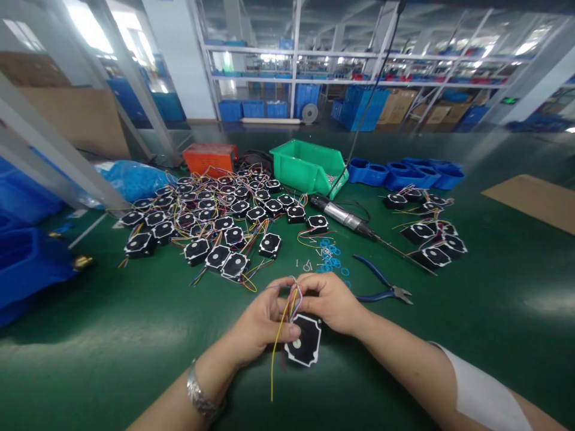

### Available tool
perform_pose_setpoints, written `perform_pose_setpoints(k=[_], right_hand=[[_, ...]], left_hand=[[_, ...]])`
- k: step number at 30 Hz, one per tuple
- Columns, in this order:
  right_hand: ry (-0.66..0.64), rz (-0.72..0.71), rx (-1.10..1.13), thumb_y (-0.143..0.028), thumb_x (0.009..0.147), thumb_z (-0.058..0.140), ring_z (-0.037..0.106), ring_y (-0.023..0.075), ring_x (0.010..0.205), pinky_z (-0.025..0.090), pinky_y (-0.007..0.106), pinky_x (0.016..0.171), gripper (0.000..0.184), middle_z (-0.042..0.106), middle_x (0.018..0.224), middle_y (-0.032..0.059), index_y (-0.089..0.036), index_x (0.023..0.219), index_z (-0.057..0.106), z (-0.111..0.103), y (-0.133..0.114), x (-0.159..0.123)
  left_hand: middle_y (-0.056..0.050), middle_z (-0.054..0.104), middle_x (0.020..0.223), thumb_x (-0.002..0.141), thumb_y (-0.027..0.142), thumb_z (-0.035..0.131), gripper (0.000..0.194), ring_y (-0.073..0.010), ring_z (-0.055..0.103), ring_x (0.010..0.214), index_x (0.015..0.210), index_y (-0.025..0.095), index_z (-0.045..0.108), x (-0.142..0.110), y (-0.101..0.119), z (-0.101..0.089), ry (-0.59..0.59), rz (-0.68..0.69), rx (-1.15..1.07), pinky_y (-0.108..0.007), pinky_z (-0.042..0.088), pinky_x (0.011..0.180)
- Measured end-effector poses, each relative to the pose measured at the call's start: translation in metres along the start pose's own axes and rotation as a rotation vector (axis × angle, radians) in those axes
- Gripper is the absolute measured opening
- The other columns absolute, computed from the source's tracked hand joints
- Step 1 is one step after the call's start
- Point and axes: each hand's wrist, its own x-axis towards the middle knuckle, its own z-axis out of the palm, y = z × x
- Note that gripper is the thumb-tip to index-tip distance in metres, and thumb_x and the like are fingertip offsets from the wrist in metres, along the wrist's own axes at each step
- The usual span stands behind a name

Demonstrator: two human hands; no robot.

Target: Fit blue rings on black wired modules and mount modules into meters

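My left hand (265, 317) grips a square black fan-like unit with white edging (308, 347), its thumb pressed on the face beside a pale round spot. Thin yellow, red and greyish wires (283, 323) come up from the unit's top edge, and one long yellow strand hangs down past it. My right hand (330, 299) pinches the wires just above the unit, thumb and forefinger closed on them. Just beyond my hands lie blue rings (330, 257) and small screws (308, 265). Cutting pliers with blue handles (381, 281) rest with handles spread, right of my right hand.
Many similar black units (224, 224) with tangled wires cover the table's left; several more (435, 239) lie right. An electric screwdriver (345, 218) lies below a green bin (308, 164). Behind are an orange box (209, 158), blue holders (411, 173) and, at right, a cardboard sheet (534, 197).
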Motion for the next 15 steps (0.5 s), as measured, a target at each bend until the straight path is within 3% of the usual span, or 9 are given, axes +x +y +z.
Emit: perform_pose_setpoints(k=[4, 8, 11, 15], right_hand=[[-0.026, -0.043, -0.142, -0.021, 0.066, 0.061, 0.051, 0.0058, 0.063, 0.04, 0.015, 0.061, 0.011, 0.055, 0.065, -0.0002, -0.011, 0.061, 0.06, 0.001, 0.001, 0.001], [-0.057, -0.259, -0.345, -0.016, 0.071, 0.056, 0.052, 0.005, 0.067, 0.04, 0.015, 0.065, 0.009, 0.057, 0.067, -0.001, -0.014, 0.065, 0.062, -0.004, -0.001, -0.001], [-0.166, -0.393, -0.448, -0.015, 0.076, 0.05, 0.054, 0.0048, 0.074, 0.041, 0.015, 0.072, 0.013, 0.059, 0.074, -0.0007, -0.016, 0.074, 0.063, -0.009, -0.005, -0.003], [-0.193, -0.417, -0.519, -0.011, 0.08, 0.042, 0.052, 0.005, 0.089, 0.04, 0.016, 0.081, 0.024, 0.057, 0.093, 0.0003, -0.019, 0.093, 0.061, -0.01, -0.003, -0.005]], left_hand=[[-0.002, 0.058, 0.077, 0.053, 0.018, 0.072, 0.067, -0.0137, 0.055, 0.069, 0.109, 0.02, 0.035, 0.0, -0.002, 0.0, -0.009, -0.002, 0.001, -0.022, 0.039, 0.059], [0.0, 0.056, 0.073, 0.054, 0.019, 0.072, 0.067, -0.0135, 0.054, 0.069, 0.111, 0.02, 0.036, -0.001, -0.002, 0.0, 0.02, -0.009, 0.007, -0.022, 0.037, 0.06], [0.001, 0.055, 0.07, 0.056, 0.021, 0.071, 0.061, -0.0115, 0.052, 0.062, 0.109, 0.02, 0.04, -0.002, 0.001, 0.001, 0.048, -0.008, 0.005, -0.023, 0.036, 0.06], [0.0, 0.055, 0.07, 0.059, 0.028, 0.067, 0.056, -0.0112, 0.05, 0.059, 0.108, 0.018, 0.042, -0.004, 0.011, -0.001, 0.15, 0.025, 0.07, -0.024, 0.036, 0.06]])
